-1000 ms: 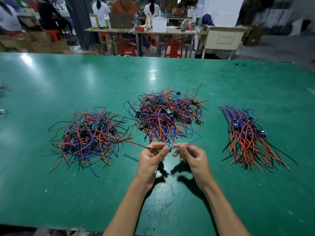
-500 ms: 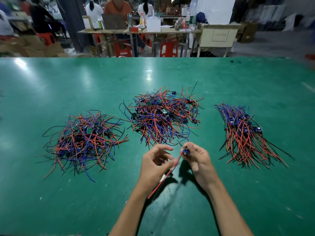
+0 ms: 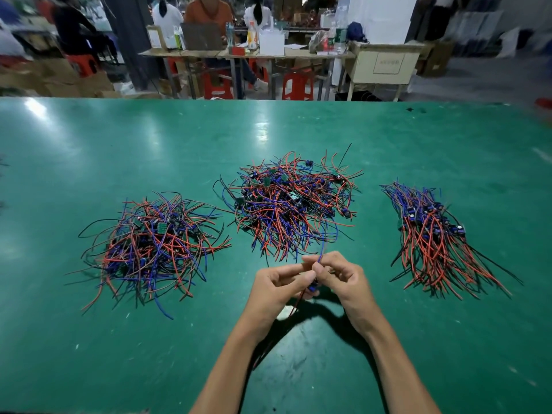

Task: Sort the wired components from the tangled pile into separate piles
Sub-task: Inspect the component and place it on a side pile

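- Component [image 3: 313, 286]: one, pinched between left hand [image 3: 279, 289] and right hand [image 3: 343, 279], above the table [image 3: 89, 369], just near of the middle pile [image 3: 291, 204].
- Axis: blue lead up, red lead down toward the wearer.
- Destination, likely: right pile [image 3: 436, 234], aligned; right hand nearer.
- Piles: three; left pile [image 3: 152, 246] tangled.

You stand at a broad green worktable [image 3: 125, 150] with glossy patches of reflected overhead light. Beyond its far edge a long pale wooden table [image 3: 245, 53] holds bottles and a white box [image 3: 271, 43]; red plastic stools [image 3: 297, 85] sit beneath it. Brown cardboard boxes [image 3: 50, 80] crowd the far left floor.
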A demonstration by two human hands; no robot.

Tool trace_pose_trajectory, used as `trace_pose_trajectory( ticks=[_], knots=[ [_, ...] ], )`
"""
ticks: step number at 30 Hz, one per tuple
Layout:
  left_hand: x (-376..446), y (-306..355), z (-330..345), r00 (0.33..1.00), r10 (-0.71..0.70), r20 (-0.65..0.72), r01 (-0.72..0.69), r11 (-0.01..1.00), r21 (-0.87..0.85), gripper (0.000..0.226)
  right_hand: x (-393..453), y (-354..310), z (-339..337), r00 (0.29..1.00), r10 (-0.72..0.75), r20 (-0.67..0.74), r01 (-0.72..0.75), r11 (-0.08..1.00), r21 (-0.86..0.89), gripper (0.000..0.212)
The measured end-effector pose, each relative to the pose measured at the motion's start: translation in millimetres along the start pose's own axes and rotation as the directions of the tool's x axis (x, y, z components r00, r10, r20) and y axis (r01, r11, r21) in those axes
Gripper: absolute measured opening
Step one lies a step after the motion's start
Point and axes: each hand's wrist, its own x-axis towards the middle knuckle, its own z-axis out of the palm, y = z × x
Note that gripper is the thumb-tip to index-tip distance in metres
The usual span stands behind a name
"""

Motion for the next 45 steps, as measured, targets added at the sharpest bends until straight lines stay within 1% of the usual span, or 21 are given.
trace_pose_trajectory(
  ticks=[5,7,11,14,16,18,21,23,27,30,32,35,38,41,45],
  knots=[
    [-0.1,0.1,0.4,0.999,-0.032,-0.033,0.032,0.999,-0.001,0.016,-0.9,-2.4,1.8,1.0,0.011,0.025,-0.011,1.0,-0.015,0.024],
    [0.2,-0.4,-0.4,0.998,-0.037,-0.045,0.037,0.999,-0.007,0.016,-1.9,-3.4,3.1,0.999,0.005,0.036,-0.003,0.998,-0.058,0.024],
    [0.8,-0.6,1.1,0.998,-0.038,-0.048,0.038,0.999,0.006,0.012,-2.9,-4.7,5.3,0.999,0.003,0.045,0.001,0.997,-0.077,0.026],
    [2.6,-0.9,3.3,0.996,-0.033,-0.08,0.035,0.999,0.018,0.011,-3.3,-4.4,7.6,0.995,0.071,0.066,-0.071,0.997,0.0,0.026],
    [3.1,-1.3,4.8,0.995,-0.029,-0.101,0.032,0.999,0.032,0.013,-4.2,-3.7,9.7,0.992,0.107,0.07,-0.111,0.992,0.06,0.021],
    [2.7,-0.7,6.4,0.994,-0.024,-0.109,0.029,0.999,0.043,0.017,-4.3,-1.9,11.2,0.992,0.115,0.051,-0.119,0.99,0.079,0.022],
    [3.5,0.9,8.7,0.994,-0.02,-0.103,0.027,0.997,0.068,0.027,-1.8,0.5,12.5,0.993,0.119,0.01,-0.119,0.992,0.033,0.018],
    [4.6,2.6,9.1,0.997,-0.022,-0.073,0.028,0.997,0.078,0.029,-1.7,2.0,12.7,0.993,0.114,-0.012,-0.114,0.993,-0.013,0.021],
    [5.3,5.1,5.7,0.999,-0.041,-0.021,0.043,0.99,0.131,0.031,-0.3,3.2,9.6,0.992,0.117,-0.039,-0.118,0.993,-0.005,0.025],
    [4.5,5.2,3.0,0.998,-0.061,0.006,0.06,0.985,0.162,0.037,1.9,3.5,7.3,0.988,0.127,-0.092,-0.123,0.991,0.052,0.024],
    [4.3,4.7,1.8,0.997,-0.076,0.026,0.07,0.981,0.181,0.035,3.1,4.0,5.7,0.984,0.115,-0.139,-0.102,0.99,0.093,0.02],
    [3.0,4.7,2.9,0.995,-0.087,0.053,0.077,0.982,0.173,0.028,6.6,4.2,4.6,0.965,0.099,-0.242,-0.062,0.986,0.156,0.025],
    [1.0,5.4,4.9,0.994,-0.084,0.074,0.07,0.982,0.174,0.028,9.5,3.3,5.4,0.941,0.099,-0.324,-0.024,0.973,0.23,0.025],
    [0.9,4.8,6.5,0.991,-0.092,0.092,0.073,0.977,0.198,0.03,12.8,2.3,6.9,0.906,0.109,-0.408,0.007,0.962,0.272,0.026],
    [1.4,3.3,7.0,0.987,-0.113,0.118,0.084,0.97,0.229,0.031,16.7,1.0,5.7,0.842,0.133,-0.522,0.073,0.931,0.356,0.027]
  ],
)
